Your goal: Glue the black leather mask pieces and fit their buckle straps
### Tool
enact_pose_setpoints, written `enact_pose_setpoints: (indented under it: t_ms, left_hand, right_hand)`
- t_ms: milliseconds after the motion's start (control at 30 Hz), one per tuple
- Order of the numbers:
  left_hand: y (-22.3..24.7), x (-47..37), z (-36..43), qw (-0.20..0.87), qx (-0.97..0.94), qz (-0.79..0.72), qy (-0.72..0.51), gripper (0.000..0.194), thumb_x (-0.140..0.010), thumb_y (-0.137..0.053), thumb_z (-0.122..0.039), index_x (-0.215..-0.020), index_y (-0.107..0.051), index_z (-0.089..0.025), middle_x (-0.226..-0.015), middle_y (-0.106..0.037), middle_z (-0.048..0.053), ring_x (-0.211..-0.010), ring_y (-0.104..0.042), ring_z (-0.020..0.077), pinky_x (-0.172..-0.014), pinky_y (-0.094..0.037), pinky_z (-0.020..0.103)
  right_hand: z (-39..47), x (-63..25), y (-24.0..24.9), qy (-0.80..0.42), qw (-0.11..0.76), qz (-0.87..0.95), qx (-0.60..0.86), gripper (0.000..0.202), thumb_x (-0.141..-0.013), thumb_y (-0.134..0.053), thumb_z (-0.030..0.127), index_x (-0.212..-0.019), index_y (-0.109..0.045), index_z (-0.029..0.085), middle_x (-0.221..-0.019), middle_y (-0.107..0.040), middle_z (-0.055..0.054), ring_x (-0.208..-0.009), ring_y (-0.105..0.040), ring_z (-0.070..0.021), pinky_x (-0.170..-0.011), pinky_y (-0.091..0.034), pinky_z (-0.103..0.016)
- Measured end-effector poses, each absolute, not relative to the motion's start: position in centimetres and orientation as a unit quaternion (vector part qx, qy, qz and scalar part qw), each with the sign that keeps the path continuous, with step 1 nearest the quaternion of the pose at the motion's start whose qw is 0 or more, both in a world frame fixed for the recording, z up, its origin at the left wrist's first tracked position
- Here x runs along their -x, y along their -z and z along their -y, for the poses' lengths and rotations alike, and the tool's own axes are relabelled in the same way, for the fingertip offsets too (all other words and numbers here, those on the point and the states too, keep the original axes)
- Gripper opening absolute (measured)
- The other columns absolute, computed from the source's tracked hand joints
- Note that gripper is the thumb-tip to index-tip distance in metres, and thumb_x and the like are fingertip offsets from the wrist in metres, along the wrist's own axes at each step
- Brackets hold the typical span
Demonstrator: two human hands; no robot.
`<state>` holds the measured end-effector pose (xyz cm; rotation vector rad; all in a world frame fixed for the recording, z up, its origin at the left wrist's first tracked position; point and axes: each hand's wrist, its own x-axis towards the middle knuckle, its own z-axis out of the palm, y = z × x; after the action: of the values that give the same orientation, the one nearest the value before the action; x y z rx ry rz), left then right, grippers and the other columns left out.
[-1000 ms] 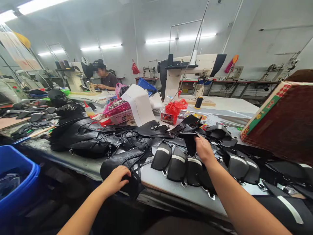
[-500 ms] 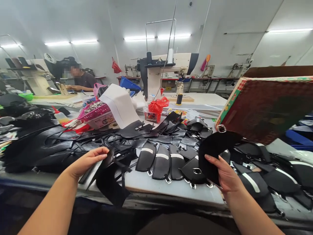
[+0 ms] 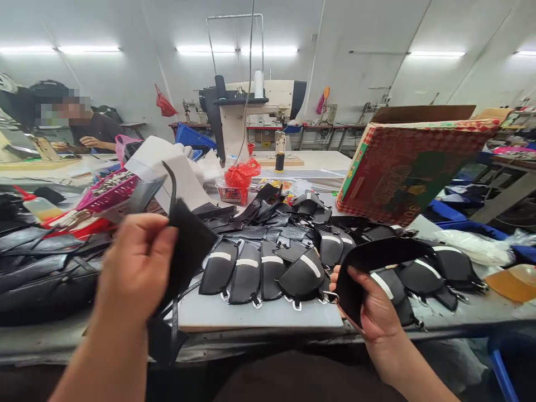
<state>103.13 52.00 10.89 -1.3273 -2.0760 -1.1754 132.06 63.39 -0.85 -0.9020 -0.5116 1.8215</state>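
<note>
Here, four white-striped black panels (image 3: 249,282) lie in a row as my left hand (image 3: 136,268) pinches one black piece (image 3: 190,245), my right hand (image 3: 377,307) gripping one curved panel (image 3: 368,257).

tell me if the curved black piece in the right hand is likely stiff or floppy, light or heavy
The curved black piece probably flexes but isn't limp: it arches beyond the grip of the right hand. It's likely light, since it looks thin and one hand holds it.
</note>
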Motion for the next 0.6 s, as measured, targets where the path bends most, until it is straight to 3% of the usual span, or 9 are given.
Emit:
enact_pose_setpoints:
  t_ms: [67,167,267,367,467,600]
  left_hand:
    - [-8.4,-107.1,-53.0,0.159,0.559,0.717,0.386,0.021,-0.085,-0.042,-0.038,-0.087,-0.055,-0.021,-0.079,-0.061,0.0,-0.071,-0.056,0.0183,-0.066,-0.043,0.029]
    - [-3.4,-111.6,-54.8,0.006,0.649,0.718,0.252,0.023,-0.086,-0.036,-0.03,-0.083,-0.057,-0.02,-0.067,-0.06,0.003,-0.064,-0.054,0.0223,-0.066,-0.042,0.034]
    - [0.2,-113.6,-56.1,-0.099,0.659,0.725,0.176,0.025,-0.087,-0.035,-0.028,-0.087,-0.058,-0.018,-0.068,-0.061,0.006,-0.066,-0.053,0.025,-0.065,-0.041,0.035]
    - [0.9,-113.5,-56.6,-0.163,0.633,0.728,0.207,0.024,-0.087,-0.038,-0.028,-0.096,-0.058,-0.019,-0.076,-0.064,0.006,-0.074,-0.055,0.0255,-0.07,-0.04,0.035]
    - [0.2,-112.9,-57.0,-0.26,0.613,0.703,0.249,0.026,-0.084,-0.041,-0.032,-0.1,-0.058,-0.02,-0.075,-0.064,0.003,-0.074,-0.057,0.0232,-0.069,-0.041,0.033]
    - [-0.2,-112.6,-57.6,-0.35,0.596,0.656,0.303,0.021,-0.081,-0.044,-0.035,-0.084,-0.057,-0.019,-0.079,-0.065,0.002,-0.076,-0.059,0.0206,-0.07,-0.043,0.029]
  right_hand:
    - [-63.0,-132.4,1.0,-0.778,0.474,0.21,0.354,0.019,-0.056,-0.078,0.03,-0.067,-0.066,0.02,-0.06,-0.068,0.001,-0.05,-0.063,-0.0166,-0.044,-0.054,-0.025]
    - [-62.3,-132.5,1.0,-0.805,0.436,0.184,0.356,0.022,-0.058,-0.077,0.036,-0.068,-0.066,0.02,-0.061,-0.069,0.001,-0.056,-0.064,-0.0154,-0.051,-0.056,-0.023]
    - [-61.7,-132.5,0.8,-0.791,0.444,0.157,0.391,0.032,-0.05,-0.083,0.035,-0.073,-0.068,0.019,-0.072,-0.072,-0.001,-0.062,-0.066,-0.0167,-0.057,-0.056,-0.025]
    - [-61.3,-132.5,0.8,-0.778,0.469,0.185,0.375,0.045,-0.045,-0.086,0.028,-0.086,-0.068,0.021,-0.082,-0.073,-0.001,-0.074,-0.068,-0.0208,-0.068,-0.056,-0.031]
    - [-61.2,-132.1,0.8,-0.787,0.464,0.225,0.34,0.055,-0.049,-0.084,0.023,-0.101,-0.064,0.023,-0.09,-0.072,-0.002,-0.089,-0.066,-0.0239,-0.08,-0.053,-0.037]
    - [-61.5,-130.9,0.9,-0.804,0.438,0.236,0.324,0.054,-0.052,-0.083,0.024,-0.102,-0.063,0.019,-0.089,-0.072,-0.004,-0.087,-0.066,-0.0242,-0.08,-0.052,-0.038]
